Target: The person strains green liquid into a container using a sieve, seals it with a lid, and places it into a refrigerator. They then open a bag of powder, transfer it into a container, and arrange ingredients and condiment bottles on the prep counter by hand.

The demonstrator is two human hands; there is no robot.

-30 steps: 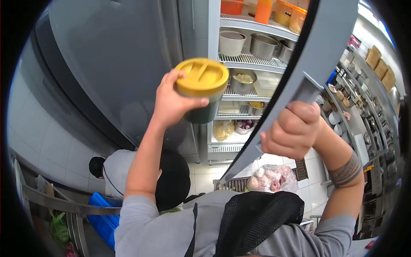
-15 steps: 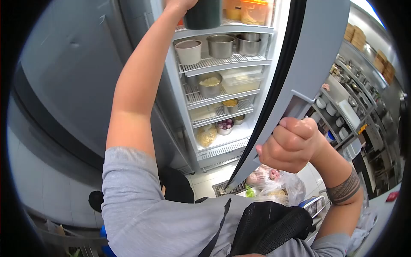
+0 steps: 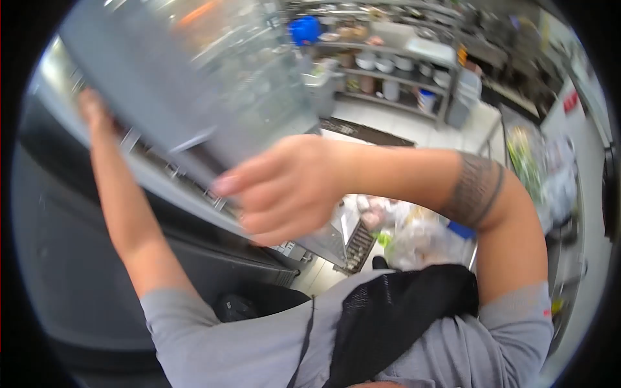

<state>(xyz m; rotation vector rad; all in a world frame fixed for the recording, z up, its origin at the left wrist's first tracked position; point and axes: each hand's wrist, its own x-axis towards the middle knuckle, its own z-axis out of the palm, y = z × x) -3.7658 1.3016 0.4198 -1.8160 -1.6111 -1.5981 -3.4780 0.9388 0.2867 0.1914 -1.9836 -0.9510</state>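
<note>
Blurred by motion, the grey refrigerator door (image 3: pixel 139 84) stands partly open, angled across the upper left. My left hand (image 3: pixel 94 107) reaches into the gap behind it, beside the lit interior; its fingers are smeared and mostly hidden, so what it holds does not show. My right hand (image 3: pixel 291 187) is at the door's edge, just below the recessed handle (image 3: pixel 197 145). Its fingers are curled and closed against the door, though blur softens the contact. Wire shelf edges (image 3: pixel 174 169) show in the narrow gap between door and cabinet.
Steel shelving (image 3: pixel 394 74) with white containers stands at the back, beside a blue object (image 3: pixel 304 30). Clear plastic bags of food (image 3: pixel 424 242) lie below my right forearm, near a dark slotted crate (image 3: pixel 356 249). Bagged greens (image 3: pixel 527 161) are at the right.
The door has swung toward the cabinet, covering most of the shelves. My view has turned right. The dark container by my left hand is out of sight, and both hands appear further left.
</note>
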